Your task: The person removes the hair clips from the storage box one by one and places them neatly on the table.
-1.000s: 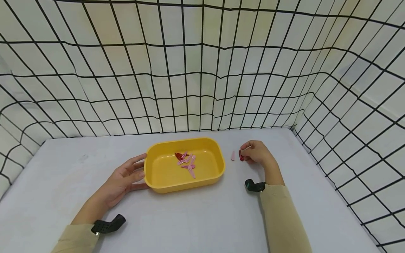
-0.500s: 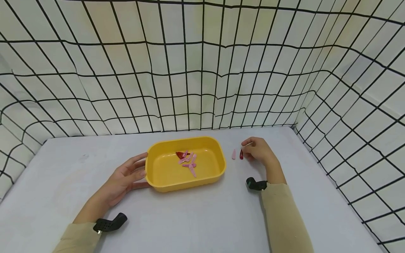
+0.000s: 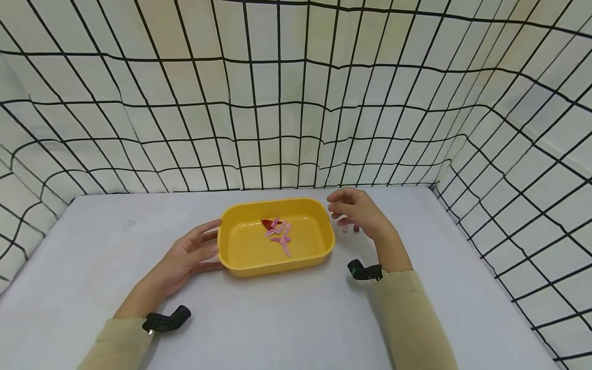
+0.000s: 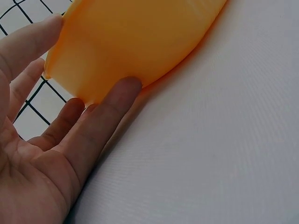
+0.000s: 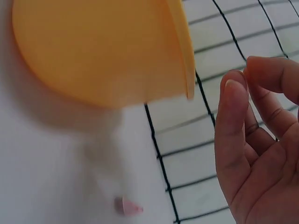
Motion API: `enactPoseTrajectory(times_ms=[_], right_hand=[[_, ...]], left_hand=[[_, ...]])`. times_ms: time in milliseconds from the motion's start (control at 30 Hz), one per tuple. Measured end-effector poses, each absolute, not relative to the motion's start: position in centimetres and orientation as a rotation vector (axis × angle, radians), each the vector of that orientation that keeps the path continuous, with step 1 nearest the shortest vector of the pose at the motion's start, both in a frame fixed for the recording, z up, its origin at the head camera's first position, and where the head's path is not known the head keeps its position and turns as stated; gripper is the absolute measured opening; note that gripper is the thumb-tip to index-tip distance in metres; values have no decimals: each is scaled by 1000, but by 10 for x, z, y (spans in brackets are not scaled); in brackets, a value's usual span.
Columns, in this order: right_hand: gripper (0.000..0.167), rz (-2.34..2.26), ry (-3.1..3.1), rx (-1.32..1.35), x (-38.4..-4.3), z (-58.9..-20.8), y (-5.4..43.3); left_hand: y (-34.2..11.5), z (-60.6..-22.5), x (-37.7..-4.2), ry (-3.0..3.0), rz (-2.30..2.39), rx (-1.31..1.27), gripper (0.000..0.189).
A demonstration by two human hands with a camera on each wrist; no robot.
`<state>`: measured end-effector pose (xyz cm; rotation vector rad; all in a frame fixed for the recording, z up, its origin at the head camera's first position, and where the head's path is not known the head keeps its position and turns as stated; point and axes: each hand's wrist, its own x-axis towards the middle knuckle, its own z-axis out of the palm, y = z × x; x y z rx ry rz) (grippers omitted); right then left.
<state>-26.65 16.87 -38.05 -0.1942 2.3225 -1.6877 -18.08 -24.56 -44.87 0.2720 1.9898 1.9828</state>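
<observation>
The yellow tray rests on the white table, with pink hair clips and a red hair clip lying in it. My left hand touches its left end with extended fingers; the left wrist view shows the thumb against the wall. My right hand is raised beside the tray's right rim. Its thumb and index fingertip are close together with nothing seen between them. Under that hand, a pink clip and a dark red clip lie on the table, partly covered in the head view.
Black netting over white walls encloses the table at the back and sides. Black camera bands sit on the left wrist and right wrist.
My right hand has let go of the red clip, leaving it beside the pink one on the table, and has moved left to the tray's rim. My left hand stays at the tray.
</observation>
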Motion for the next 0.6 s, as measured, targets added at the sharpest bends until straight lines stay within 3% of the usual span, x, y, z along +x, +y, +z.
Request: enactPoseTrajectory(times_ms=[600], right_hand=[[20,-1668,2143,-443,-245,-378,109]], left_hand=[[-245,-449,-183,1980,2003,257,61]])
